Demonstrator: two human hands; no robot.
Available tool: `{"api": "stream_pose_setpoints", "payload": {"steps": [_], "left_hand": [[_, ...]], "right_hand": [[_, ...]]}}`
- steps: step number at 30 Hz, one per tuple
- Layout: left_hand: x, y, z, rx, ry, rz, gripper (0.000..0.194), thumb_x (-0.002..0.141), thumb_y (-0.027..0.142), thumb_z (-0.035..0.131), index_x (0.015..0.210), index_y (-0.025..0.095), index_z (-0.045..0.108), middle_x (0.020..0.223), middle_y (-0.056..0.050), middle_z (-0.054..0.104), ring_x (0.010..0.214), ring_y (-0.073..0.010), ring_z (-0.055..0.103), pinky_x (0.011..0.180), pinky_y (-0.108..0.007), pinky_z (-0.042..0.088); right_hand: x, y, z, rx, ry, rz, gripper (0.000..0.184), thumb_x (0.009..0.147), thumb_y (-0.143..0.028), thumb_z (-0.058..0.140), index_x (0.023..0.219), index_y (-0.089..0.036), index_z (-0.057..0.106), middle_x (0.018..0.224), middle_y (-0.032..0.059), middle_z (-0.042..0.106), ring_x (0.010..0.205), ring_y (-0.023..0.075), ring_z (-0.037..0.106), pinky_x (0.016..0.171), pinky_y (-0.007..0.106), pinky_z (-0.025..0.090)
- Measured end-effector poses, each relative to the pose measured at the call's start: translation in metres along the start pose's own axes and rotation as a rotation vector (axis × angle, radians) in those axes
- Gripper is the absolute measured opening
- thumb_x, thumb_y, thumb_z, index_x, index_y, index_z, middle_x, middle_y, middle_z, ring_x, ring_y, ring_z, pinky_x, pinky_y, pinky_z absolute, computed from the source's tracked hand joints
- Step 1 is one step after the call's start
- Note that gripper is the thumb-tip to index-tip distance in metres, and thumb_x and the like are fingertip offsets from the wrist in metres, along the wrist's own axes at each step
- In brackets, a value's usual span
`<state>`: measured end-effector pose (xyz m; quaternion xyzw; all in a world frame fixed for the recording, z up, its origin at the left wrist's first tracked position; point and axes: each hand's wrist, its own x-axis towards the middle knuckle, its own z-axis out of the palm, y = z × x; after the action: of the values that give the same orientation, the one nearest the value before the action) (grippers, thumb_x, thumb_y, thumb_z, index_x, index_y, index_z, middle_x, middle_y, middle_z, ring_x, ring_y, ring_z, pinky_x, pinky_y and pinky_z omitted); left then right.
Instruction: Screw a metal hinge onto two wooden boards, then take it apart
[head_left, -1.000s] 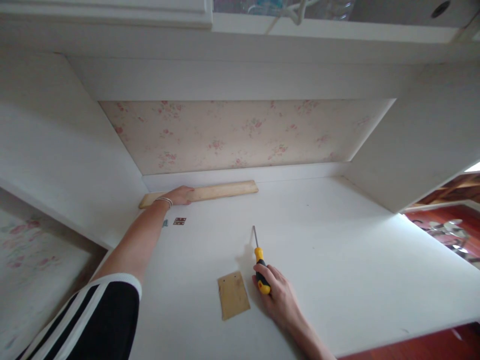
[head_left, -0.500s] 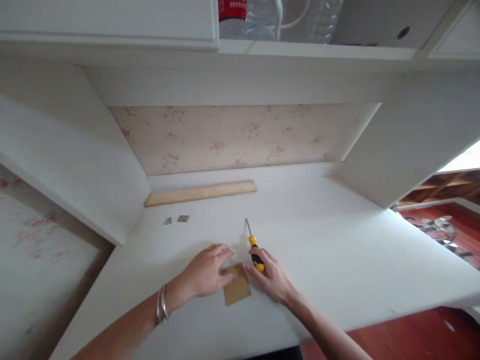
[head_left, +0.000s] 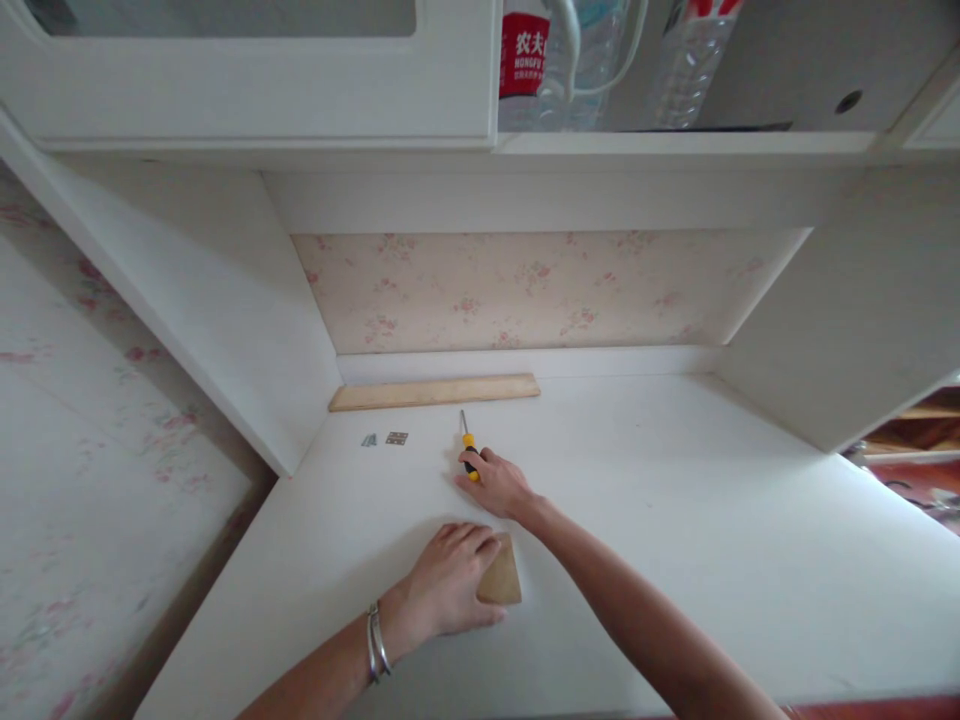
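Note:
My right hand (head_left: 495,482) is closed around the yellow and black handle of a screwdriver (head_left: 469,441), low over the white desktop, its metal tip directed toward the back. Nearer to me, my left hand (head_left: 459,575) grips a small flat tan piece, roughly square (head_left: 504,575), with the fingers along its far left side and the thumb at its near edge. I cannot make out what the piece is made of. To the left of the screwdriver lie a small metal hinge (head_left: 397,438) and a little pile of screws (head_left: 369,440).
A long thin wooden strip (head_left: 435,392) lies along the desktop's back edge. White side panels (head_left: 202,300) flank the desktop (head_left: 645,560). Overhead, a cabinet shelf (head_left: 675,143) holds plastic bottles (head_left: 694,70) and a white cable (head_left: 574,45).
My right hand has carried the screwdriver forward and left, toward the hinge. The left hand has closed on the tan piece. The camera view has shifted too.

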<state>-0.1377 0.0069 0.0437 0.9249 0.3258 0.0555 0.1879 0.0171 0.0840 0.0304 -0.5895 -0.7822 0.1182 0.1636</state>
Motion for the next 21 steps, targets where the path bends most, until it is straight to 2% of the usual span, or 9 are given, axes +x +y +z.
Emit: {"api": "stream_pose_setpoints", "payload": {"steps": [3,7,11,13,17,21], "left_hand": [[-0.004,-0.013,-0.007,-0.007,-0.028,0.03,0.07,0.061,0.051,0.073,0.124,0.027,0.052,0.125,-0.006,0.054,0.113,-0.0284,0.048,0.102,-0.042,0.035],[-0.004,-0.06,-0.028,0.039,-0.007,-0.028,0.053,0.065,0.039,0.071,0.116,0.027,0.059,0.12,-0.005,0.058,0.111,-0.0262,0.052,0.098,-0.038,0.04],[0.008,-0.117,-0.042,0.212,0.094,-0.106,0.033,0.083,0.027,0.052,0.114,0.02,0.061,0.126,-0.009,0.055,0.118,-0.0234,0.048,0.104,-0.037,0.036],[0.015,-0.134,-0.041,0.303,0.134,-0.142,0.035,0.087,0.017,0.041,0.119,0.018,0.057,0.127,-0.011,0.054,0.119,-0.0225,0.048,0.104,-0.039,0.037],[0.025,-0.146,-0.029,0.352,0.169,-0.202,0.051,0.079,0.001,0.035,0.125,0.015,0.052,0.132,-0.012,0.05,0.122,-0.0203,0.045,0.099,-0.034,0.042],[0.03,-0.149,-0.021,0.332,0.222,-0.242,0.055,0.078,-0.001,0.034,0.127,0.018,0.051,0.136,-0.01,0.046,0.126,-0.0198,0.041,0.106,-0.038,0.035]], "right_hand": [[0.01,0.002,0.006,-0.043,-0.037,-0.022,0.04,0.09,-0.054,0.044,0.124,-0.034,0.049,0.102,0.0039,0.055,0.085,0.0213,0.059,0.071,0.031,0.042],[0.019,0.002,0.009,-0.073,-0.06,-0.028,0.045,0.088,-0.058,0.044,0.125,-0.034,0.049,0.103,0.005,0.054,0.088,0.023,0.059,0.075,0.034,0.042],[0.026,-0.002,0.009,-0.088,-0.052,-0.008,0.042,0.088,-0.052,0.047,0.126,-0.032,0.048,0.103,0.0055,0.054,0.088,0.0227,0.058,0.076,0.034,0.042],[0.028,-0.003,0.011,-0.093,-0.038,-0.011,0.042,0.088,-0.051,0.047,0.126,-0.031,0.048,0.104,0.006,0.054,0.088,0.0228,0.057,0.076,0.034,0.042],[0.03,-0.004,0.015,-0.112,0.008,-0.012,0.042,0.089,-0.053,0.046,0.125,-0.031,0.048,0.103,0.006,0.054,0.088,0.0225,0.056,0.075,0.033,0.041],[0.032,-0.006,0.02,-0.139,0.049,0.013,0.042,0.092,-0.053,0.041,0.126,-0.03,0.047,0.102,0.0068,0.055,0.088,0.0232,0.056,0.074,0.034,0.041]]}}
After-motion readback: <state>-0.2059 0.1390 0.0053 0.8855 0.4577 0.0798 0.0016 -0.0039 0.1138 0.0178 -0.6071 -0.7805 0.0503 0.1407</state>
